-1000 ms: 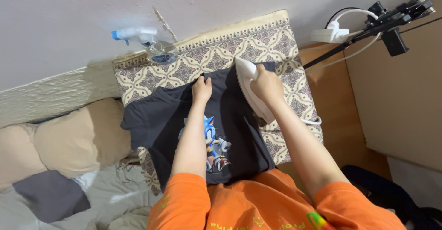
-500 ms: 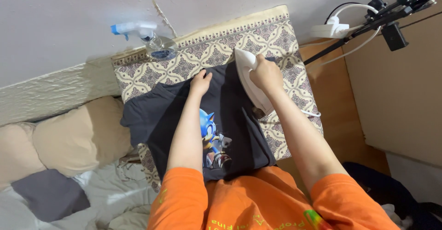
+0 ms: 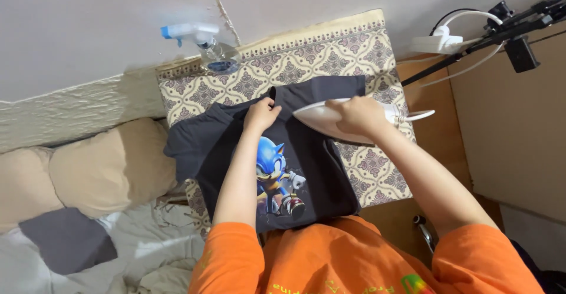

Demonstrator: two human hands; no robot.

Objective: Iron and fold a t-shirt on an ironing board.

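Note:
A dark grey t-shirt point(image 3: 306, 170) with a blue cartoon figure printed on it lies spread on a patterned cream cloth point(image 3: 330, 64). My left hand point(image 3: 261, 115) pinches the shirt's fabric near its top edge. My right hand point(image 3: 358, 116) grips a white iron point(image 3: 321, 120) that lies across the shirt's upper right part, its tip pointing left toward my left hand. The iron's white cord point(image 3: 415, 116) trails off to the right.
A clear spray bottle point(image 3: 206, 49) with a blue and white head stands at the cloth's far left corner by the wall. A white power strip point(image 3: 439, 42) and a black stand point(image 3: 507, 26) are at the upper right. Beige pillows point(image 3: 100, 170) and bedding lie left.
The iron has turned from pointing away from me to pointing left, and slid a little lower on the shirt. My left hand keeps its hold at the shirt's top.

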